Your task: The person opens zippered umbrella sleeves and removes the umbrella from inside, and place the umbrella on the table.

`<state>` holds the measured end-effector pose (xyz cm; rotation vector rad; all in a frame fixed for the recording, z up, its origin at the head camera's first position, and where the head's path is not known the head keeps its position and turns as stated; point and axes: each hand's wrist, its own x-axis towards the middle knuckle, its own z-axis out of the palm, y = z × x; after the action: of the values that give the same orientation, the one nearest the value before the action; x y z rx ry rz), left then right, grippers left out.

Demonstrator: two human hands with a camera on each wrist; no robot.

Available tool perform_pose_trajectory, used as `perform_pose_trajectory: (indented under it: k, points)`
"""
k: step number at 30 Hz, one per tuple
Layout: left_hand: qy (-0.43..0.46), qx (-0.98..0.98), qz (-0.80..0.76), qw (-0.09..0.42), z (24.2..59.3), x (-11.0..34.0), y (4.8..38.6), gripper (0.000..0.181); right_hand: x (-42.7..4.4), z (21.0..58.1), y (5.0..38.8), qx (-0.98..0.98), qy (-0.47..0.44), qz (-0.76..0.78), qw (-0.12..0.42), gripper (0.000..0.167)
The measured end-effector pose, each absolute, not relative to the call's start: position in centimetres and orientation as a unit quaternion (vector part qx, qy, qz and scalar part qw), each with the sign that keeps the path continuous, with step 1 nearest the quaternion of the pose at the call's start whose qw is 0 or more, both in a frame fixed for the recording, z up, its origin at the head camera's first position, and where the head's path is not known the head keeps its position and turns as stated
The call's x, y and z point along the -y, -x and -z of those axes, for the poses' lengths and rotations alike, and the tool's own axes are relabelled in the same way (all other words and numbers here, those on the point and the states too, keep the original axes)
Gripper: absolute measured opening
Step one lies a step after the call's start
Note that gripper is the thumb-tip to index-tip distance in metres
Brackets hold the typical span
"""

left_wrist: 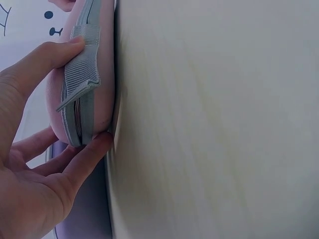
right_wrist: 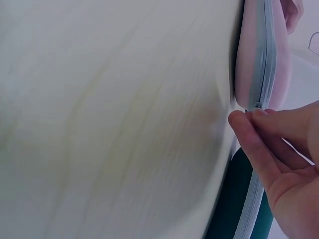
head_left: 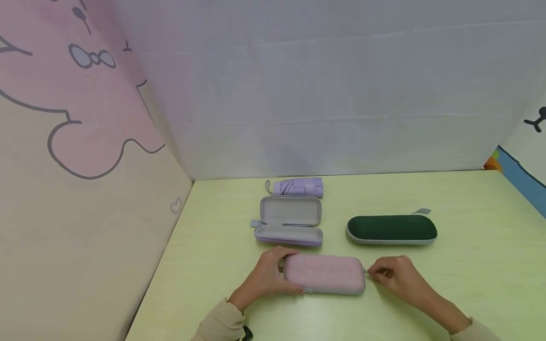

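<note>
Case, pink (head_left: 325, 273), on table (head_left: 192, 270); L hand (head_left: 270, 274) grips its left end, R hand (head_left: 396, 278) pinches zip pull (right_wrist: 258, 105) at right end. Adv.: brace w/ L, draw pull level along seam.

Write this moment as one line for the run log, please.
left hand: holds pink case | right hand: fingers pinch zipper pull | lavender case: open | green case: closed | umbrella: folded

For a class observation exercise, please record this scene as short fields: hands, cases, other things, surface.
Left hand: grips the pink case at its left end
Right hand: pinches at that case's zipper slider
Purple case: open, behind the pink one
Green case: closed, right of the purple one
Umbrella: folded, behind the purple case
Surface: pale table
</note>
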<state>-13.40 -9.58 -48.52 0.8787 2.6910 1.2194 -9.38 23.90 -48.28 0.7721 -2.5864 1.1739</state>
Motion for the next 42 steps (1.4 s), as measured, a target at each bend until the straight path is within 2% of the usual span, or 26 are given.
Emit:
perform_pose_trajectory:
  k: [33,42]
  points:
    - [-0.27,-0.873,-0.406,0.017,48.8,9.4,13.0,0.075,-23.9,48.9,7.6,0.858,-0.278,-0.421,0.099,0.023]
    - [-0.265,-0.87,-0.415,0.02,48.7,9.5,13.0,0.075,-23.6,48.6,7.2,0.858,-0.275,-0.426,0.083,0.024]
